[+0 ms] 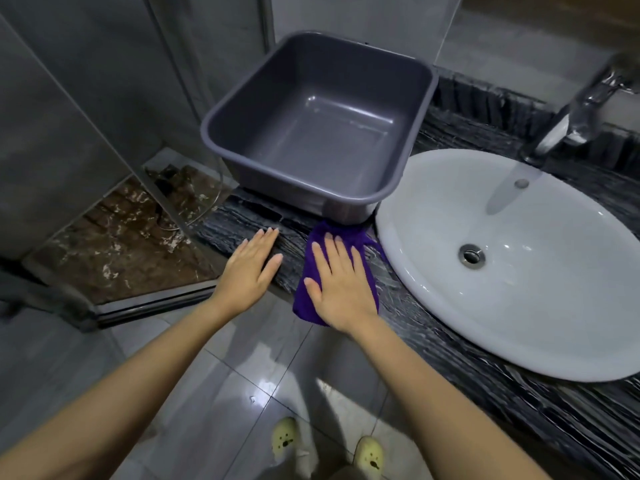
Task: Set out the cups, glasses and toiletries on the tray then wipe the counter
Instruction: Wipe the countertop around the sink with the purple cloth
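Note:
A purple cloth (pixel 360 242) lies on the dark streaked counter (pixel 242 216), just in front of an empty grey plastic tub (pixel 346 77). My right hand (pixel 337 285) presses flat on the cloth, fingers spread. To its left, my left hand (pixel 251 268) rests flat on the bare counter near its front edge, holding nothing. No cups, glasses or toiletries show in this view.
A white oval sink (pixel 519 306) is set in the counter to the right, with a chrome tap (pixel 585 105) above it. A glass shower partition (pixel 104 133) and brown shower floor lie to the left. Grey floor tiles and my slippers are below.

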### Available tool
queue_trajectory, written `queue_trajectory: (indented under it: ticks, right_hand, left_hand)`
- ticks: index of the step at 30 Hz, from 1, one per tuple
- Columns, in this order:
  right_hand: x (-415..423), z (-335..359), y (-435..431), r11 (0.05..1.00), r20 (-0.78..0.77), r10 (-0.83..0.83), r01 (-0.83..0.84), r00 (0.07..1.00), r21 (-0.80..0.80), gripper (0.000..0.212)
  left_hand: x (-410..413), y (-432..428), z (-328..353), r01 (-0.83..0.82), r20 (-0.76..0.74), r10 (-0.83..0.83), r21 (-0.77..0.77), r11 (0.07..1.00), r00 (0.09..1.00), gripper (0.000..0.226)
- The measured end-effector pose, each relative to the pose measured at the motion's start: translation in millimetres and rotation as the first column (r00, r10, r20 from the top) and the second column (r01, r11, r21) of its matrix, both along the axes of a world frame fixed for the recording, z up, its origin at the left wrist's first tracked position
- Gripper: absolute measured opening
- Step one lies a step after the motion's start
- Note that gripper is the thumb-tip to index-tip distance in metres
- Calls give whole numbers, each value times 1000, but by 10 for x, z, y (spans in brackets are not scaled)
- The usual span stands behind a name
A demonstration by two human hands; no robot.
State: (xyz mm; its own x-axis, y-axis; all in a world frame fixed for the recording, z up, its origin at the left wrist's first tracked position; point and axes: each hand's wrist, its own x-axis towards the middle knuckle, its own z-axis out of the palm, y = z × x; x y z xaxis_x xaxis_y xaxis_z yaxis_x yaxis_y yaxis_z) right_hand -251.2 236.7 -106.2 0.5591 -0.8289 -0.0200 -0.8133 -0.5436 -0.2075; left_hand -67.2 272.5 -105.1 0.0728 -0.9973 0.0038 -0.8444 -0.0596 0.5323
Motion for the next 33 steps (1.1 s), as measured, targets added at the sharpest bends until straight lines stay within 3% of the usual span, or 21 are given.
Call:
queue_trajectory:
  ticks: [4, 7, 9, 11, 13, 15, 18, 23, 25, 27, 29, 31, 33]
  right_hand:
    - [25, 86, -243, 938, -94, 344, -336, 934, 92, 68]
    - [-12, 210, -415, 871, -97, 482, -464, 871, 164, 63]
    - [-82, 267, -263, 907, -79, 420, -414, 904, 80, 62]
    - [-171, 274, 88, 987, 70, 161, -160, 985, -16, 58]
    - [-210, 243, 424, 988, 185, -146, 135, 972, 71, 58]
    - [-129, 204, 585, 949, 152, -300, 278, 942, 151, 63]
    - [10, 178, 489, 948, -23, -276, 277, 961, 158, 63]
    - [-136, 263, 53, 985, 36, 5, -11, 999, 172, 64]
    - [-199, 330, -36, 989, 43, 42, -48, 998, 143, 62]
    - [-186, 329, -1, 996, 58, -47, 42, 997, 80, 63]
    - [-92, 322, 117, 982, 61, -165, 159, 984, 102, 67]
    - [15, 260, 184, 971, -15, -180, 180, 984, 160, 73]
    - [53, 220, 122, 974, -35, -135, 139, 990, 180, 76]
  left_hand:
    - [23, -110, 168, 44, -148, -51, -45, 998, 988, 49]
    - [37, -181, 216, 77, -137, -91, -101, 992, 986, 44]
    - [62, -193, 204, 115, -89, -127, -134, 984, 988, 44]
    - [92, -194, 183, 180, -25, -186, -161, 970, 982, 41]
    - [106, -219, 163, 273, 60, -267, -146, 951, 962, 34]
    - [100, -268, 175, 361, 155, -347, -76, 929, 925, 37]
    - [119, -333, 263, 391, 301, -372, -4, 920, 878, 43]
    - [167, -283, 318, 305, 512, -239, -46, 951, 825, 27]
    - [121, -251, 335, 247, 556, -176, -54, 968, 812, 26]
    - [95, -267, 344, 249, 550, -184, -45, 967, 814, 36]
    - [112, -339, 326, 357, 501, -310, 1, 934, 808, 46]
    - [141, -409, 320, 433, 407, -425, 77, 898, 808, 45]
    - [196, -440, 304, 411, 384, -426, 125, 903, 819, 45]
